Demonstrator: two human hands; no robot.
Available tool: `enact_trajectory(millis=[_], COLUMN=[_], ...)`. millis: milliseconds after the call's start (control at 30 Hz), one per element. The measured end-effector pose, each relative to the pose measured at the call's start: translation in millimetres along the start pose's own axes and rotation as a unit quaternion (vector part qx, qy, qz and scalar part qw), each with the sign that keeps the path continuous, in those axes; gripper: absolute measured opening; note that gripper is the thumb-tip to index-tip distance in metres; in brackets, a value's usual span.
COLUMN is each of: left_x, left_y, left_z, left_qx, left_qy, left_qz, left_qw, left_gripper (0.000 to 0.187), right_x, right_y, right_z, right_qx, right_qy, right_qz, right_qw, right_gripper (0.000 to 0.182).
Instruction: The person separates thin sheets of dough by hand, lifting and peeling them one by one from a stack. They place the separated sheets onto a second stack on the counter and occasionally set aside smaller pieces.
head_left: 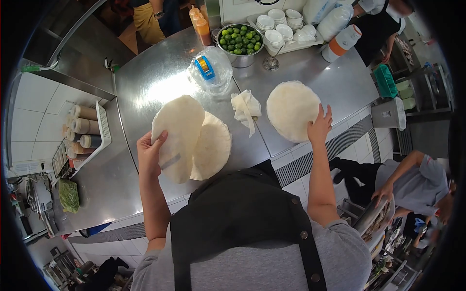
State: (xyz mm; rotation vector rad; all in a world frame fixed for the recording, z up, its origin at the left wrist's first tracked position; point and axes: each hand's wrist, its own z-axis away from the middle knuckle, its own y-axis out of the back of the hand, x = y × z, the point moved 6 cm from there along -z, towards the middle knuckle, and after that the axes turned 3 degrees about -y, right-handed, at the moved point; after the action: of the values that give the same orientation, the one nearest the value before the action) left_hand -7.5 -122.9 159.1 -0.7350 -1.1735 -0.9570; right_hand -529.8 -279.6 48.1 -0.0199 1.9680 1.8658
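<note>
My left hand [150,151] grips the near-left edge of a large round flour tortilla [177,131], thumb on top. A greyish strip shows on its lower part. The raised tortilla partly covers another pale tortilla pile [213,148] on the steel counter. My right hand [320,125] rests at the right edge of a second round tortilla pile [292,109], fingers spread. Between the two piles lies a crumpled pale cloth or paper [246,109]. Beyond it sits a blue tape dispenser [204,67] on a clear plastic bag [221,80].
At the counter's back stand sauce bottles [203,31], a metal bowl of limes [241,59] and a tray of white dishes [315,40]. A white-and-orange container [341,43] is at the back right. Bottles fill a white basket [104,128] on the left. Other people stand around.
</note>
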Motion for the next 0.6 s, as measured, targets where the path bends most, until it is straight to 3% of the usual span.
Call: enact_trajectory(millis=[67, 200, 300, 433, 500, 600], left_x=[-1, 9, 21, 8, -9, -12], left_y=[-1, -7, -13, -10, -12, -32], left_z=[0, 3, 10, 12, 10, 15], left_qx=[-0.005, -0.018, -0.023, -0.005, 0.003, 0.003], left_qy=[-0.007, -0.022, -0.033, 0.027, 0.013, -0.023], left_qz=[0.002, 0.006, 0.067, 0.154, 0.135, 0.085], left_qw=[1.0, 1.0, 0.997, 0.988, 0.991, 0.996], left_gripper=[0.029, 0.03, 0.028, 0.026, 0.026, 0.026], right_x=[-24, -53, -41, -99, -156, -238], right_y=[-10, -38, -67, -52, -30, 2], right_z=[5, 21, 14, 32, 62, 124], right_qx=[0.072, -0.004, -0.088, -0.067, -0.028, -0.222], right_qy=[0.139, 0.179, 0.119, 0.147, 0.297, 0.364], right_qz=[-0.011, 0.072, 0.101, 0.042, -0.157, -0.423], right_qw=[0.988, 0.981, 0.984, 0.986, 0.941, 0.8], right_gripper=[0.079, 0.084, 0.092, 0.092, 0.08, 0.055])
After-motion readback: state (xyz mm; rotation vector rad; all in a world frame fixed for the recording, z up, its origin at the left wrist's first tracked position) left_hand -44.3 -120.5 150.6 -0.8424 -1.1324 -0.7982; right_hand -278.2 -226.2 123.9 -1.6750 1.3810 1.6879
